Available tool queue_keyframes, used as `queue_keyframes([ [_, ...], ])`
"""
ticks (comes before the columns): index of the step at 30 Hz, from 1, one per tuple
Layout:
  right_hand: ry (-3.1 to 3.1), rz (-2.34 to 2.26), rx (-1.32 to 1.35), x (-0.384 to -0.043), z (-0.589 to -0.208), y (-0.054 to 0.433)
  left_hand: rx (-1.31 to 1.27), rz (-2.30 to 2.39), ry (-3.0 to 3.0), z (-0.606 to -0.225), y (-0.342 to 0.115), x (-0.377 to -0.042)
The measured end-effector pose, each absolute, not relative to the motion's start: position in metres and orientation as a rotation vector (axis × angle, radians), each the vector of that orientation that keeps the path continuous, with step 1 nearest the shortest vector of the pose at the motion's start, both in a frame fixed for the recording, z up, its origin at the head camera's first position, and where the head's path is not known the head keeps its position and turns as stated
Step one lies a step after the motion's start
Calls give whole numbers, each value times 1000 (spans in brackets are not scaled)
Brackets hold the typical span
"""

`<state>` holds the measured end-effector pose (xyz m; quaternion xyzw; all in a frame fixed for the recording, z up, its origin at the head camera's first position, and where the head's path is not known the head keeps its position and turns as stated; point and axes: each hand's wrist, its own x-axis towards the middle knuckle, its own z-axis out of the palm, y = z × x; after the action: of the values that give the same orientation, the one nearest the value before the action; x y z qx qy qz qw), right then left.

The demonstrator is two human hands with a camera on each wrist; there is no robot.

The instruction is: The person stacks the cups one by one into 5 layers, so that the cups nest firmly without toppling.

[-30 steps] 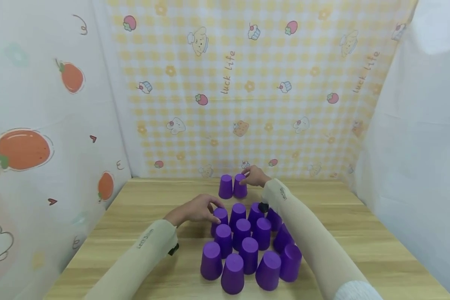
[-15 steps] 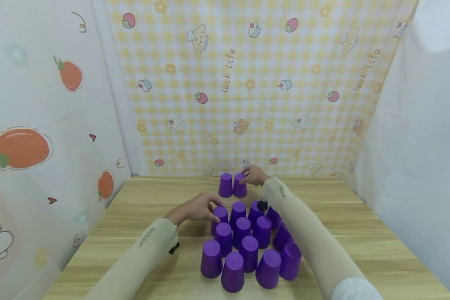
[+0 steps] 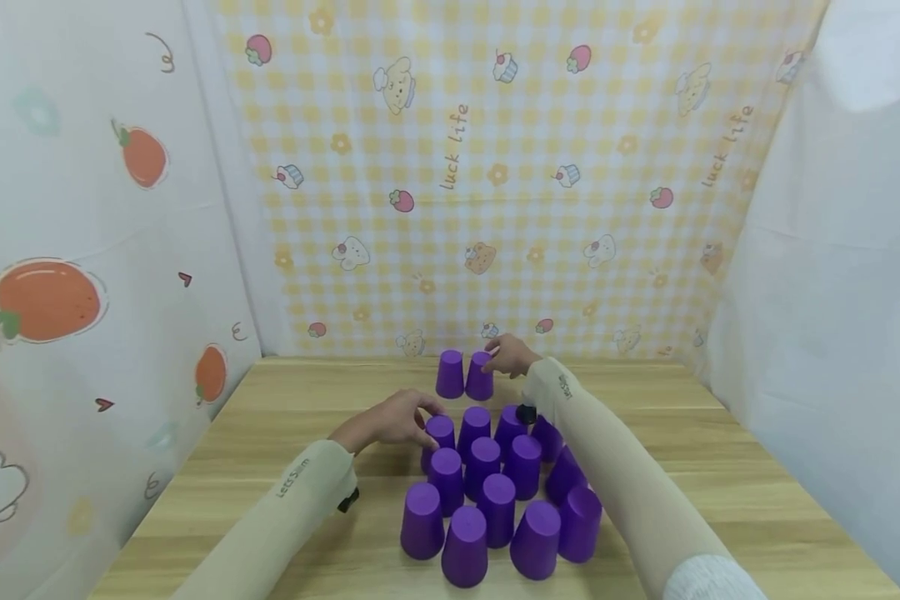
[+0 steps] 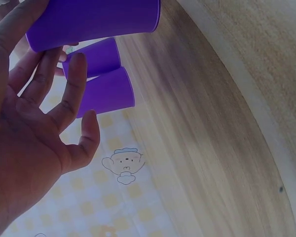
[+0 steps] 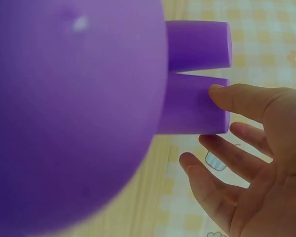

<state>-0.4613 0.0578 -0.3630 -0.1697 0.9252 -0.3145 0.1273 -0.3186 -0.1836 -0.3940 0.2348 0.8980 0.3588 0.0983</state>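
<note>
Two purple cups stand upside down side by side at the back of the table. My right hand holds the right one near its top, thumb on the near side; in the right wrist view the thumb lies on this cup and the other fingers reach behind and below it. The left one stands free. My left hand holds the back-left cup of the front group by its top, thumb and fingers on opposite sides. In the left wrist view that cup fills the top.
Several more upside-down purple cups stand close together in rows on the wooden table. My right forearm passes over the group's right side and partly hides some cups. A checkered cloth hangs behind the table, with pale cloths at both sides.
Both hands stay on the same cups, and the cups keep their places. Only the head view shifts slightly.
</note>
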Motion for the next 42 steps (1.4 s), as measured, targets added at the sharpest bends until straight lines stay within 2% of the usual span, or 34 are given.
queue_keyframes([
  [7, 2686, -949, -473, -464, -359, 72, 667, 1034, 2682, -393, -183, -319],
  [16, 2661, -957, -511, -448, -346, 81, 737, 1013, 2662, -395, -190, -320],
  [28, 2644, -949, -574, -441, -348, 96, 722, 1142, 2675, -394, -196, -328],
  [34, 2646, -956, -593, -436, -346, 103, 638, 1218, 2753, -389, -192, -330],
  [42, 2601, -969, -636, -424, -344, 112, 399, 1278, 2878, -387, -187, -334],
])
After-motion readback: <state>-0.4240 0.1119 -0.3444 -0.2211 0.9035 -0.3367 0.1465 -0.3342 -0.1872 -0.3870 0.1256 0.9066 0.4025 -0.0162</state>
